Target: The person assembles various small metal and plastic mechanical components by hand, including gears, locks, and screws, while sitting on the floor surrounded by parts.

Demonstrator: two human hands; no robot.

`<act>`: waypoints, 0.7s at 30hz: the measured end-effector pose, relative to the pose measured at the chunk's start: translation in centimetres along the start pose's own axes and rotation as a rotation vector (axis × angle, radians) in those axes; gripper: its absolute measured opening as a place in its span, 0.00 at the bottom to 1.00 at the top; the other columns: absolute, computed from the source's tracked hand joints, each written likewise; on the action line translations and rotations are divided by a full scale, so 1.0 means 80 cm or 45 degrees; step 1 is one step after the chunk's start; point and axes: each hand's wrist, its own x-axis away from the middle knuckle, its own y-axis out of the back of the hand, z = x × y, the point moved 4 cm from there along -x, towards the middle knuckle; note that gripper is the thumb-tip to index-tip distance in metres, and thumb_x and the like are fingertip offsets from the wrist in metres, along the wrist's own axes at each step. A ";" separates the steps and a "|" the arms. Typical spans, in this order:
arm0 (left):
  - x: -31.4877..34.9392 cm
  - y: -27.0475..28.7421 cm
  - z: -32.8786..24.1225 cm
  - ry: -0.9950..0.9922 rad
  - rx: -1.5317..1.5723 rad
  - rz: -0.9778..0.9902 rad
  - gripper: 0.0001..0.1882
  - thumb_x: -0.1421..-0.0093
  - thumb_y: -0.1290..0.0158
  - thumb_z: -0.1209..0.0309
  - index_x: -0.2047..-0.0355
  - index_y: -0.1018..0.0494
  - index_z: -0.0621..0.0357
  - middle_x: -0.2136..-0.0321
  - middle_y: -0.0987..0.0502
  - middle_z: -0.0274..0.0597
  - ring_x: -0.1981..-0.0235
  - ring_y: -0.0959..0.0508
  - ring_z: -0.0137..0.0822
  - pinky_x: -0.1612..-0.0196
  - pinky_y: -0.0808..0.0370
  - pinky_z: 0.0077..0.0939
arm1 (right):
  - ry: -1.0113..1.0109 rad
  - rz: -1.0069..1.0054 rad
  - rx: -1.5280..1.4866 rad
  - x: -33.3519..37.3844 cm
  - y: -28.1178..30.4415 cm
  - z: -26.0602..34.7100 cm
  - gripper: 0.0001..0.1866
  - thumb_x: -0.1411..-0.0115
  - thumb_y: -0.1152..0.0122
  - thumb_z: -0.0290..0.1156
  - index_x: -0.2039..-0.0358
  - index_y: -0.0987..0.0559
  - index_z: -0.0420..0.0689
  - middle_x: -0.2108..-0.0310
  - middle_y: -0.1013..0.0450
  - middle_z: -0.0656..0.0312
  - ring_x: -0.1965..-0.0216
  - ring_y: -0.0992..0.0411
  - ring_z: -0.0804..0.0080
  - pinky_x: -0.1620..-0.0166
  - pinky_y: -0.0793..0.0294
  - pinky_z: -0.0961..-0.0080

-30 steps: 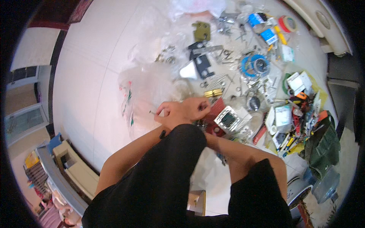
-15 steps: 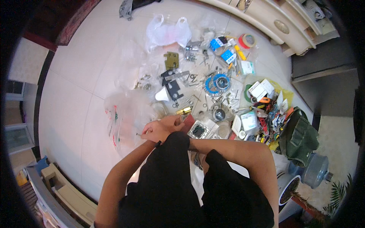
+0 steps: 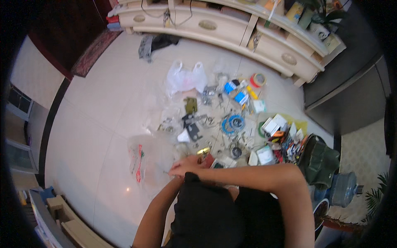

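My two hands meet low over the floor, just in front of my black clothing. My left hand [image 3: 177, 170] is closed, and a small screw-like metal piece [image 3: 166, 172] pokes out at its left side. Against it lies my right hand [image 3: 192, 161], its fingers mostly hidden. Just beyond the right hand are a brass lock cylinder [image 3: 204, 151] and a red block-like thing [image 3: 208, 160]. A clear plastic bag with red print [image 3: 139, 163] lies left of the hands. Farther off are a white plastic cone-shaped piece [image 3: 183, 137] and black metal plates [image 3: 192, 131].
Loose screws, blue ring-shaped parts [image 3: 232, 123], small boxes [image 3: 265, 155] and tape rolls [image 3: 258, 80] spread over the tiles. At right, tools crowd a green tool bag [image 3: 318, 161] and a water bottle [image 3: 344, 190]. A white carrier bag [image 3: 186, 79] and cream cabinet [image 3: 206, 28] stand beyond.
The view has tilted up, so more of the cabinet shows and the things on the floor sit lower. My hands stay together, with the small metal piece still poking out.
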 end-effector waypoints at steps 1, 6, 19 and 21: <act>-0.006 0.005 -0.019 0.088 -0.113 0.045 0.18 0.51 0.42 0.55 0.69 0.25 0.55 0.74 0.21 0.46 0.73 0.23 0.48 0.68 0.28 0.39 | -0.182 -0.012 -0.100 -0.001 0.007 -0.002 0.14 0.53 0.31 0.41 0.71 0.17 0.44 0.81 0.25 0.65 0.81 0.30 0.78 0.76 0.31 0.79; -0.005 0.035 -0.024 -0.359 0.274 0.103 0.15 0.50 0.42 0.59 0.75 0.30 0.57 0.83 0.27 0.45 0.78 0.26 0.47 0.75 0.32 0.39 | -0.040 -0.170 -0.491 -0.046 -0.041 0.008 0.11 0.52 0.32 0.34 0.74 0.18 0.38 0.83 0.28 0.64 0.83 0.32 0.80 0.79 0.34 0.80; 0.003 0.011 -0.025 -0.290 0.076 0.125 0.19 0.51 0.43 0.51 0.75 0.30 0.54 0.82 0.27 0.45 0.77 0.25 0.47 0.73 0.31 0.40 | 0.175 -0.040 -0.259 -0.075 -0.053 -0.071 0.12 0.56 0.32 0.36 0.75 0.18 0.40 0.83 0.26 0.61 0.83 0.29 0.76 0.77 0.30 0.79; -0.001 0.012 -0.023 -0.315 0.115 0.059 0.15 0.54 0.40 0.58 0.78 0.31 0.54 0.84 0.28 0.41 0.79 0.25 0.43 0.76 0.31 0.37 | 0.119 -0.034 -0.243 -0.083 -0.047 -0.065 0.13 0.58 0.32 0.36 0.75 0.18 0.40 0.83 0.25 0.60 0.82 0.28 0.74 0.76 0.29 0.78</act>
